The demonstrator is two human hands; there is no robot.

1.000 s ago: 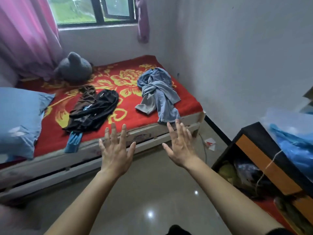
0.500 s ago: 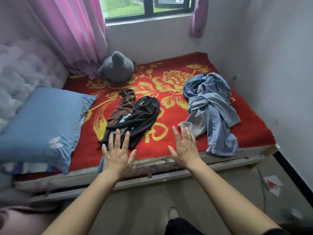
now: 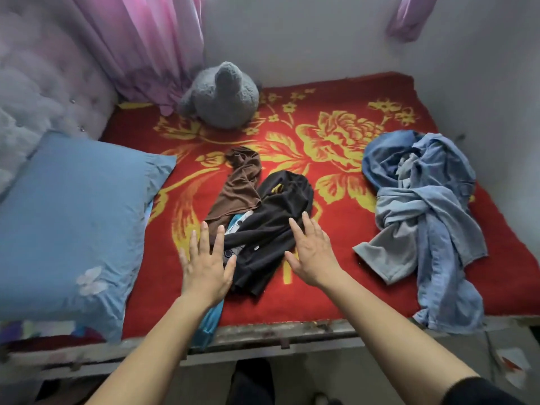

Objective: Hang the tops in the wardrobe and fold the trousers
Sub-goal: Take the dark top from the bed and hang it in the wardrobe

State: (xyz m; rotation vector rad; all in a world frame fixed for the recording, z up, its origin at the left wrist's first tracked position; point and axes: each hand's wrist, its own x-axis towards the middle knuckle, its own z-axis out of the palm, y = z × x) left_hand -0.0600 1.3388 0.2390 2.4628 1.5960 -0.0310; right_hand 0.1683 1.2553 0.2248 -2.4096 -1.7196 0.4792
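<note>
Both hands were out over the bed, palms down. Left hand [image 3: 206,267]: fingers straight and spread, holding nothing, over the near left end of the dark pile. Right hand [image 3: 312,255]: likewise flat, spread and empty, fingertips over the black garment [image 3: 277,217]. Whether either hand touched the cloth could not be told.

The clothes lay in two lots on the red blanket [image 3: 336,287].
- Middle lot: the black garment lay crumpled on top. A brown garment [image 3: 242,185] sat just beside it on the left and partly under it. A turquoise piece [image 3: 210,320] lay beneath both and drooped over the bed rail [image 3: 277,331].
- Right lot, well apart: a blue heap [image 3: 423,206] of pale denim-like cloth, twisted on itself, with one end hanging past the rail.

Which pieces were tops and which trousers could not be told while they were bunched. No wardrobe or hanger was in view.

Handling, as judged: the black and brown pieces looked thin, limp and light. They would sag and slide, with no stiffness to lift by. The best hold was probably a pinch at a hem, waistband or shoulder seam with each hand, then a shake to open and identify the piece. The pieces overlapped, so lifting the black one could drag the others. The blue heap looked heavier and stiffer and would need untwisting first.

Also present: a blue pillow [image 3: 73,217] at left and a grey plush toy [image 3: 222,97] by the pink curtain [image 3: 146,39] on the far side.
</note>
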